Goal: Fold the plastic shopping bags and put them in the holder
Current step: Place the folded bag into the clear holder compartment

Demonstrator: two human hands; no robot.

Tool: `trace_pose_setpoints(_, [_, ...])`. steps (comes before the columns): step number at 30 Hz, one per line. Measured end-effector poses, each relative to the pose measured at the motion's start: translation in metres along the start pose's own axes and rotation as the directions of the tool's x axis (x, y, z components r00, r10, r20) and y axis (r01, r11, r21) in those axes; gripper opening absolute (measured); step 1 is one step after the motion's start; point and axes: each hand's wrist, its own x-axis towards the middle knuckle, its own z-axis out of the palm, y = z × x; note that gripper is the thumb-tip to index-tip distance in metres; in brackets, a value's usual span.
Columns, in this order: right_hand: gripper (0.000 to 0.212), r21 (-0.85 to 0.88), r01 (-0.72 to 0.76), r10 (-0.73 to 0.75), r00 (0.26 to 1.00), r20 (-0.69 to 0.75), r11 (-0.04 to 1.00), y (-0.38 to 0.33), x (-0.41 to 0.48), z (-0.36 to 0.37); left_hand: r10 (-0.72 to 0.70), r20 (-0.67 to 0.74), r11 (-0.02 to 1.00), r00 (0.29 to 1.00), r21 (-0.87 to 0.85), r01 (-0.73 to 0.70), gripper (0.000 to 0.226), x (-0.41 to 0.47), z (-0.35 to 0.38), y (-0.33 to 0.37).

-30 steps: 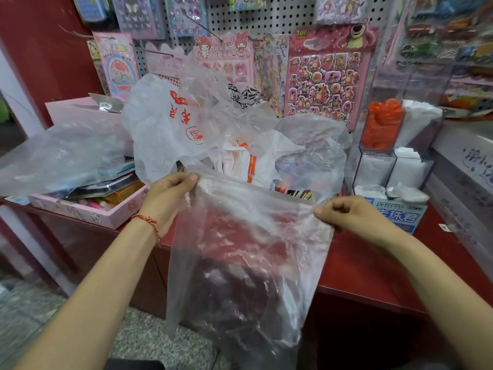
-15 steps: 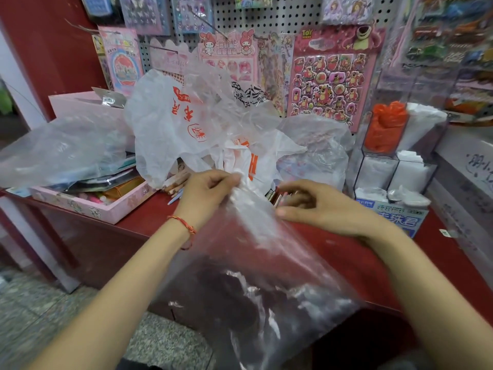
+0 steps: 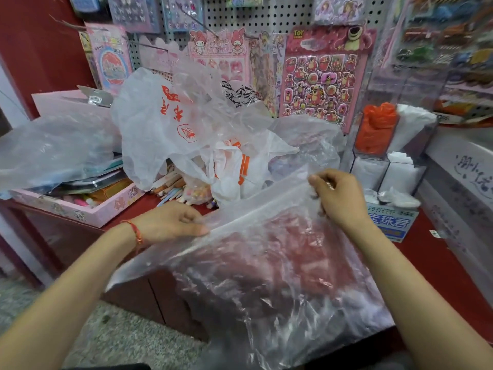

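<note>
A large clear plastic bag [image 3: 266,276] lies spread over the front of the red counter [image 3: 453,289] and hangs past its edge. My left hand [image 3: 170,222] pinches the bag's top edge at the left. My right hand [image 3: 338,196] grips the same edge higher up on the right, fingers curled. Behind them sits a heap of loose bags [image 3: 202,134], white with red print and clear ones. The clear acrylic holder [image 3: 386,161] stands at the right with an orange bag [image 3: 376,126] and white bags in its compartments.
A pink tray [image 3: 80,209] of stationery under another clear bag [image 3: 53,148] fills the counter's left. Pencils [image 3: 170,188] lie by the heap. A blue-printed box [image 3: 389,222] sits below the holder. A pegboard with sticker sheets [image 3: 320,76] backs the counter; a white case [image 3: 464,177] stands at right.
My hands met at the bag's top half a second ago and have now spread apart again. The bag has gone from hanging in front of the counter to lying across it.
</note>
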Motion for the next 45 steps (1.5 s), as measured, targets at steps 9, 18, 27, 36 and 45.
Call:
trace_pose_setpoints(9, [0.026, -0.110, -0.105, 0.066, 0.949, -0.308, 0.988, 0.014, -0.001, -0.001, 0.130, -0.768, 0.853, 0.627, 0.409, 0.325, 0.016, 0.001, -0.051, -0.014])
trace_pose_setpoints(18, [0.027, -0.335, -0.354, 0.223, 0.901, -0.372, 0.873, 0.014, 0.009, 0.040, 0.239, -0.222, 0.861, 0.945, 0.498, -0.101, 0.053, 0.026, 0.081, 0.043])
trace_pose_setpoints(27, [0.048, -0.458, 0.457, -0.347, 0.887, 0.306, 0.762, -0.019, -0.041, 0.063, 0.085, -0.102, 0.855, 0.991, 0.518, -0.020, 0.054, 0.050, 0.098, 0.022])
trace_pose_setpoints(36, [0.049, -0.308, 0.292, -0.055, 0.800, 0.598, 0.905, 0.012, -0.055, 0.036, 0.156, -0.417, 0.965, 0.895, 0.257, -0.049, 0.028, -0.007, 0.020, -0.024])
trace_pose_setpoints(45, [0.138, -0.444, 0.401, 0.142, 0.593, 0.792, 0.801, 0.009, -0.096, -0.004, 0.028, -0.120, 0.934, 0.992, 0.357, 0.016, 0.130, -0.050, 0.021, -0.073])
